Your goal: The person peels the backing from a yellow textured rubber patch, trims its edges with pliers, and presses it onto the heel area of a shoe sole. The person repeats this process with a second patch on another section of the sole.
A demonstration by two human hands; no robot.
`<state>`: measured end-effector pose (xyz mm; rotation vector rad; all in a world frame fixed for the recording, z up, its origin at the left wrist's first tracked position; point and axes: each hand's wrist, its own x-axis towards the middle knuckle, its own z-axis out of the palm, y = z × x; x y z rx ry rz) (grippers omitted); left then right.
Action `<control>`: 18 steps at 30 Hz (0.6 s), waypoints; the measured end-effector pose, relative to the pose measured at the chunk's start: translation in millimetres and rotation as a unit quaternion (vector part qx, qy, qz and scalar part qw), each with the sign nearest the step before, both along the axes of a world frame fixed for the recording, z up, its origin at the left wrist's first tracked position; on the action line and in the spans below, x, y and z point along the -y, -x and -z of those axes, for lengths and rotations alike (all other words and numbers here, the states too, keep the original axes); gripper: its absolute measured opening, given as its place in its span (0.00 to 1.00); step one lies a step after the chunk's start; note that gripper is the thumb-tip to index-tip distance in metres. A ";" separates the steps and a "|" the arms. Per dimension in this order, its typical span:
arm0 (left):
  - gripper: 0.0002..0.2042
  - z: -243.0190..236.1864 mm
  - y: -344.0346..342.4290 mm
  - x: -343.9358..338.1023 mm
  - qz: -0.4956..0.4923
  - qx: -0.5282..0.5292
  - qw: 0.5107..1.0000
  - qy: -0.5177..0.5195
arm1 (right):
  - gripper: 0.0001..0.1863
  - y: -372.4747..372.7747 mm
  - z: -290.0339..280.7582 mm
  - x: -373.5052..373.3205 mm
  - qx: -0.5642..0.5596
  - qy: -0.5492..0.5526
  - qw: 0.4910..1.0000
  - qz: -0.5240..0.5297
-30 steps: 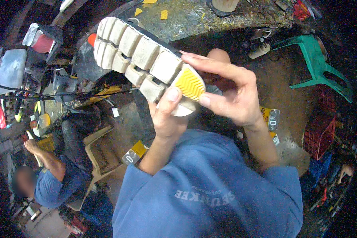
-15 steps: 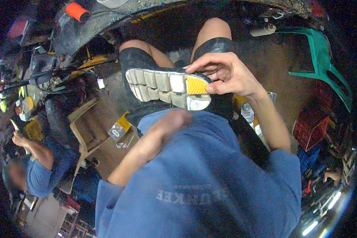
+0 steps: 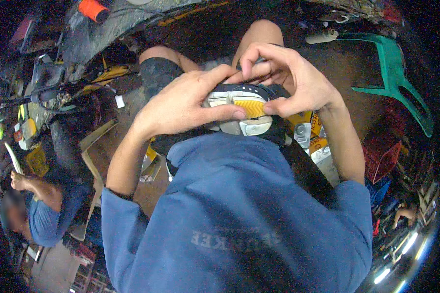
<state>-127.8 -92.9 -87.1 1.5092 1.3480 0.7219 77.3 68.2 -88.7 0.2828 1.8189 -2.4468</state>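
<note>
On my lap lies a shoe (image 3: 255, 126) with its sole turned up, white blocks around a yellow ridged patch. My left hand (image 3: 188, 102) grips it across the middle, thumb pressed on the sole and fingers over the dark upper. At the end with the yellow patch, my right hand (image 3: 298, 80) holds the edge, its thumb beside the patch. The right fingers curl above the upper near the left fingertips; whether they pinch something small there I cannot make out.
A green plastic chair (image 3: 391, 73) stands at the far right, beside a red crate (image 3: 384, 156). Yellow-and-clear packages (image 3: 303, 132) lie by my right forearm. An orange thread spool (image 3: 93, 10) is at the far left. Another person (image 3: 49, 210) sits at the left, holding a pale curved piece (image 3: 13, 158).
My left hand has come up from near my belly and taken hold of the shoe's middle. The shoe has tilted, showing more of its dark upper. My right fingers have lifted and curled.
</note>
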 end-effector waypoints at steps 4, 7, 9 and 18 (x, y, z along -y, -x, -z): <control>0.32 -4.3 -22.0 -12.5 -0.076 0.113 0.991 -0.011 | 0.22 -6.6 -28.4 -33.1 0.030 -0.048 0.998 -0.001; 0.31 -9.0 -44.8 -18.8 -0.199 0.201 0.959 0.006 | 0.18 -8.5 -40.2 -46.1 -0.044 -0.076 0.995 0.050; 0.27 -12.0 -59.3 -18.4 -0.263 0.228 0.937 -0.008 | 0.12 -12.6 -46.0 -42.3 -0.082 -0.225 0.961 0.136; 0.23 -14.8 -70.0 16.0 -0.405 0.131 0.899 -0.101 | 0.11 4.8 -17.8 40.0 -0.175 -0.240 0.888 0.351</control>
